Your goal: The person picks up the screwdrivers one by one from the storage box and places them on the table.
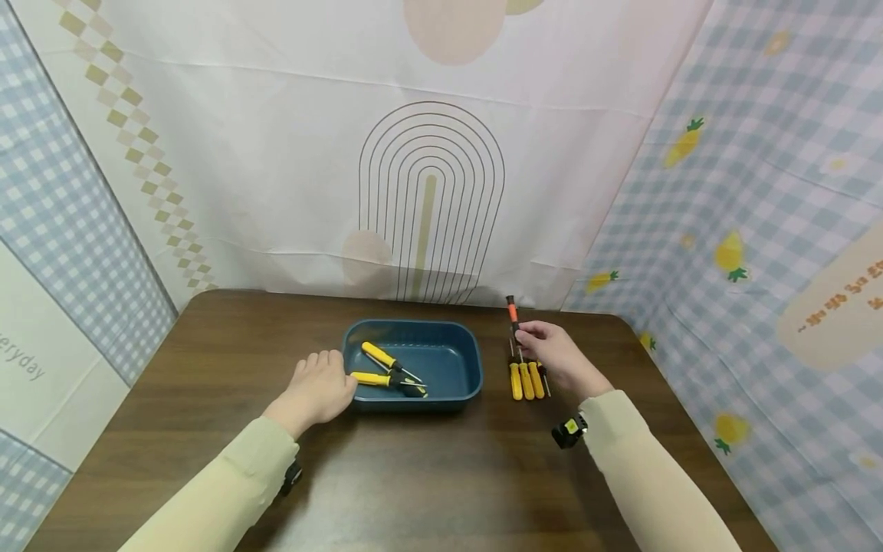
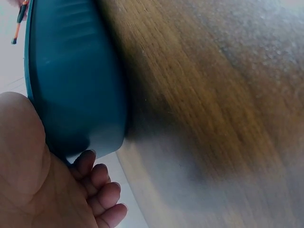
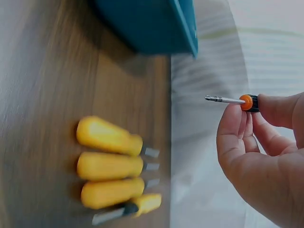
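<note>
At its left end, my left hand (image 1: 319,387) grips the rim of a blue plastic bin (image 1: 441,402), with the thumb on the near side. Inside lie a few yellow-and-black screwdrivers (image 1: 381,357), partly crossing each other. To the right of the bin, my right hand (image 1: 555,354) pinches an orange-and-black screwdriver (image 3: 248,102) by its handle between thumb and fingers. Its metal shaft is bare and held off the table. Beneath that hand, several yellow-handled screwdrivers (image 3: 110,165) lie side by side, one turned the opposite way (image 3: 148,203).
The brown wooden table (image 1: 428,475) ends at a hanging white patterned cloth (image 1: 276,153) behind the bin. A blue checked cloth (image 1: 779,192) hangs along the right side. Small cameras are strapped at both wrists.
</note>
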`<act>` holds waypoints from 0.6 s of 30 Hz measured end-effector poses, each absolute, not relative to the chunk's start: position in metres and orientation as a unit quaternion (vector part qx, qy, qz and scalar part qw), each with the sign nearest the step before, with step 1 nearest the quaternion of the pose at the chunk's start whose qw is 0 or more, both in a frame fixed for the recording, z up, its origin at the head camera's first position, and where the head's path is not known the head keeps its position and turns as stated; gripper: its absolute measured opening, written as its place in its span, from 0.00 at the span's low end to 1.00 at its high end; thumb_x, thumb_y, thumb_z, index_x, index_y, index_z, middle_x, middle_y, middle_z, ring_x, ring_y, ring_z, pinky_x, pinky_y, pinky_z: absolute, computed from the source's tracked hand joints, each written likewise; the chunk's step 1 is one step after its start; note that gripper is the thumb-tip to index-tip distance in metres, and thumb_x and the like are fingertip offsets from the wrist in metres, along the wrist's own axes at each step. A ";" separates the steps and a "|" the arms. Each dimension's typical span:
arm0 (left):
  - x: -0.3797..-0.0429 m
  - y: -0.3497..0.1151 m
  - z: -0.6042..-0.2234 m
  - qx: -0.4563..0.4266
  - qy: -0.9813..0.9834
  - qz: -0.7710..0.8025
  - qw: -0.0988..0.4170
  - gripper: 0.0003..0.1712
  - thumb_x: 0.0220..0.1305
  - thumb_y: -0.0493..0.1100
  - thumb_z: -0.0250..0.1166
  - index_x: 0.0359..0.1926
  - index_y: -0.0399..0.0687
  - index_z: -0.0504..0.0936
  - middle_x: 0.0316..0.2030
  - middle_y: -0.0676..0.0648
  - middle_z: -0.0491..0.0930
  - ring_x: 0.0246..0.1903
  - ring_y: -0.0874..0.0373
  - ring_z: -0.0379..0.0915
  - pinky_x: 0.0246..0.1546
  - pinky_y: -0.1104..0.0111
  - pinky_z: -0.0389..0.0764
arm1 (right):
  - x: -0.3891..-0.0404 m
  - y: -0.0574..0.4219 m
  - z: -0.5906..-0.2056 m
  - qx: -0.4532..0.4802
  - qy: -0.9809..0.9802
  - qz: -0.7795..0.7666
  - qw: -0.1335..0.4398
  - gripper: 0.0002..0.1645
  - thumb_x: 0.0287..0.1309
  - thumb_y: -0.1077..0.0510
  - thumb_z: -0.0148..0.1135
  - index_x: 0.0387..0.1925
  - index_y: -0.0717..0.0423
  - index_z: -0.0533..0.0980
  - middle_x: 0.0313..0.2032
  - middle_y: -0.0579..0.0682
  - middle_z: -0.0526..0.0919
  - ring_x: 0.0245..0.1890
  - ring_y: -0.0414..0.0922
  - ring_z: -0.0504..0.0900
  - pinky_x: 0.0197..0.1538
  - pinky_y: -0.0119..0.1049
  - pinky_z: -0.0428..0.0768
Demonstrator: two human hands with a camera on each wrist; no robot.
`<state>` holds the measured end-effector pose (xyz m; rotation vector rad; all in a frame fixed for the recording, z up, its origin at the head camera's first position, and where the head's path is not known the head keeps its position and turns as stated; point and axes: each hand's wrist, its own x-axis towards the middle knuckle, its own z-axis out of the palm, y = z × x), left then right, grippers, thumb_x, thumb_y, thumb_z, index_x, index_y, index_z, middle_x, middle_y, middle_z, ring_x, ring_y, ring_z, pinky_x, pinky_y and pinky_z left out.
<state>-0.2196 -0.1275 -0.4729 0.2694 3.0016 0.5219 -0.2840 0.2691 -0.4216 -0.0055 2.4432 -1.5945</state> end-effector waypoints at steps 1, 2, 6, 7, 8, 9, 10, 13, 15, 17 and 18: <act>-0.219 -0.127 -0.473 0.088 0.980 0.171 0.041 0.20 0.66 0.49 0.49 0.44 0.33 0.68 0.35 0.41 0.66 0.38 0.46 0.62 0.44 0.51 0.64 | -0.285 0.275 -0.423 0.003 0.831 -0.545 0.110 0.25 0.71 0.55 0.50 0.63 0.66 0.67 0.56 0.65 0.71 0.53 0.58 0.74 0.57 0.51 0.72; -0.219 -0.127 -0.473 0.088 0.980 0.171 0.041 0.20 0.66 0.49 0.49 0.44 0.33 0.68 0.35 0.41 0.66 0.38 0.46 0.62 0.44 0.51 0.64 | -0.285 0.280 -0.426 0.008 0.831 -0.545 0.107 0.25 0.71 0.56 0.49 0.63 0.66 0.66 0.56 0.66 0.70 0.54 0.59 0.73 0.58 0.52 0.71; -0.219 -0.128 -0.473 0.090 0.980 0.174 0.038 0.20 0.66 0.49 0.49 0.45 0.32 0.68 0.36 0.41 0.67 0.39 0.45 0.62 0.44 0.51 0.64 | -0.288 0.298 -0.435 0.032 0.828 -0.551 0.101 0.24 0.72 0.58 0.47 0.63 0.68 0.65 0.56 0.68 0.68 0.56 0.62 0.70 0.59 0.53 0.69; -0.219 -0.128 -0.473 0.090 0.980 0.175 0.038 0.21 0.66 0.49 0.49 0.45 0.32 0.68 0.36 0.41 0.67 0.39 0.45 0.62 0.44 0.51 0.64 | -0.288 0.301 -0.437 0.036 0.829 -0.550 0.100 0.25 0.72 0.58 0.47 0.63 0.69 0.64 0.56 0.68 0.68 0.56 0.63 0.70 0.59 0.53 0.70; -0.219 -0.127 -0.473 0.090 0.980 0.175 0.037 0.21 0.66 0.49 0.49 0.45 0.32 0.68 0.36 0.41 0.67 0.39 0.45 0.62 0.45 0.51 0.64 | -0.288 0.303 -0.439 0.042 0.829 -0.549 0.100 0.25 0.72 0.58 0.47 0.63 0.69 0.64 0.56 0.69 0.68 0.57 0.63 0.70 0.58 0.53 0.70; -0.219 -0.128 -0.473 0.089 0.980 0.175 0.036 0.21 0.66 0.48 0.49 0.45 0.32 0.68 0.36 0.41 0.67 0.39 0.45 0.62 0.45 0.51 0.64 | -0.289 0.306 -0.441 0.047 0.829 -0.548 0.100 0.25 0.72 0.58 0.47 0.63 0.69 0.64 0.56 0.69 0.68 0.57 0.63 0.70 0.58 0.52 0.70; -0.219 -0.128 -0.474 0.089 0.980 0.175 0.036 0.21 0.66 0.48 0.49 0.45 0.32 0.68 0.36 0.41 0.67 0.38 0.45 0.62 0.44 0.51 0.64 | -0.289 0.308 -0.443 0.052 0.830 -0.547 0.100 0.25 0.72 0.58 0.47 0.63 0.70 0.64 0.56 0.69 0.68 0.57 0.62 0.70 0.58 0.52 0.71; -0.219 -0.128 -0.474 0.089 0.980 0.175 0.035 0.20 0.66 0.48 0.49 0.44 0.32 0.68 0.35 0.41 0.67 0.38 0.45 0.62 0.44 0.51 0.64 | -0.288 0.314 -0.447 0.061 0.839 -0.531 0.103 0.26 0.72 0.57 0.47 0.64 0.69 0.63 0.57 0.68 0.68 0.58 0.61 0.71 0.58 0.51 0.71; -0.219 -0.128 -0.474 0.090 0.980 0.175 0.035 0.20 0.66 0.48 0.49 0.44 0.33 0.68 0.35 0.41 0.67 0.38 0.45 0.62 0.44 0.51 0.64 | -0.287 0.318 -0.450 0.070 0.846 -0.518 0.100 0.26 0.72 0.57 0.47 0.64 0.69 0.63 0.57 0.67 0.69 0.57 0.60 0.72 0.57 0.51 0.71; -0.218 -0.128 -0.474 0.091 0.980 0.176 0.034 0.20 0.66 0.48 0.49 0.44 0.33 0.68 0.35 0.41 0.66 0.38 0.46 0.62 0.43 0.51 0.64 | -0.287 0.322 -0.453 0.076 0.856 -0.502 0.097 0.26 0.72 0.56 0.48 0.64 0.69 0.64 0.56 0.67 0.70 0.56 0.60 0.73 0.57 0.51 0.72; -0.218 -0.128 -0.475 0.090 0.980 0.177 0.034 0.20 0.66 0.48 0.49 0.44 0.33 0.68 0.35 0.41 0.66 0.38 0.46 0.62 0.43 0.51 0.64 | -0.287 0.324 -0.456 0.081 0.861 -0.493 0.094 0.26 0.72 0.56 0.48 0.64 0.69 0.64 0.56 0.66 0.71 0.55 0.59 0.74 0.56 0.51 0.73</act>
